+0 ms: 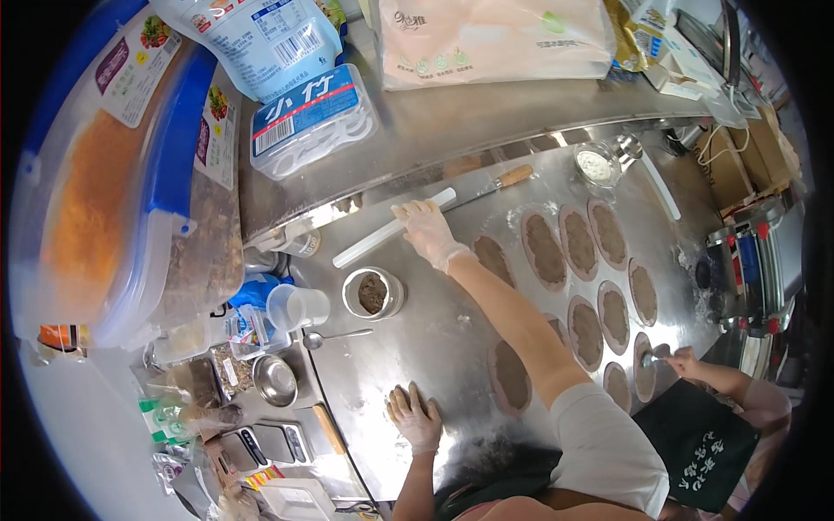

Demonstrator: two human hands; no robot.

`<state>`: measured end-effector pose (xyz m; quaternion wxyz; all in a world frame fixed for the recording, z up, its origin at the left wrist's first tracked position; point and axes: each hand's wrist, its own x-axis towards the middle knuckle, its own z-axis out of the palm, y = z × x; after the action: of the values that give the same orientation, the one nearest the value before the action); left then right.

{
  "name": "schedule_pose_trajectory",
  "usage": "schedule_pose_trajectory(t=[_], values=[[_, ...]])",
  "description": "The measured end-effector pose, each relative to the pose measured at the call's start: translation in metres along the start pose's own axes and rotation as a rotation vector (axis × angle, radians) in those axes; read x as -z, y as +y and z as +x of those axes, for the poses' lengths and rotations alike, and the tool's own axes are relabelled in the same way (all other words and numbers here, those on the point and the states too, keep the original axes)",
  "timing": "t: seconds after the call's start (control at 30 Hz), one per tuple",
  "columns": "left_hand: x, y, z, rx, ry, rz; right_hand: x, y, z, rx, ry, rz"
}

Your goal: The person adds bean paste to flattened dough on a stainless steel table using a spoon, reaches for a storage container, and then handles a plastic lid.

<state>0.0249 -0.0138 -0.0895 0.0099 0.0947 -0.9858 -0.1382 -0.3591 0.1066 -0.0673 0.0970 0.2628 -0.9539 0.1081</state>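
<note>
One white rolling pin (372,242) sits in the right hand (426,230), apparently gripped; the left hand (415,419) lies spread on the steel table (356,382).

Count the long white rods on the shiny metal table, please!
2: one long white rod under the person's gloved right hand, another white rod right of the round bowl of white powder. More may be hidden.

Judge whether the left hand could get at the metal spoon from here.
Probably yes: the left hand looks empty, and nothing appears to stand between it and the handle of the metal spoon.
</note>
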Motion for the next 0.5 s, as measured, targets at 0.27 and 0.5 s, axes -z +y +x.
schedule_pose_trajectory(t=[0.27,0.5], values=[[-0.001,0.007,0.002,-0.048,0.049,-0.02,0.042,-0.072,-0.205,-0.381,0.238,0.486],[-0.002,0.01,-0.006,-0.032,0.047,-0.006,0.073,-0.195,-0.367,-0.696,-0.195,0.793]])
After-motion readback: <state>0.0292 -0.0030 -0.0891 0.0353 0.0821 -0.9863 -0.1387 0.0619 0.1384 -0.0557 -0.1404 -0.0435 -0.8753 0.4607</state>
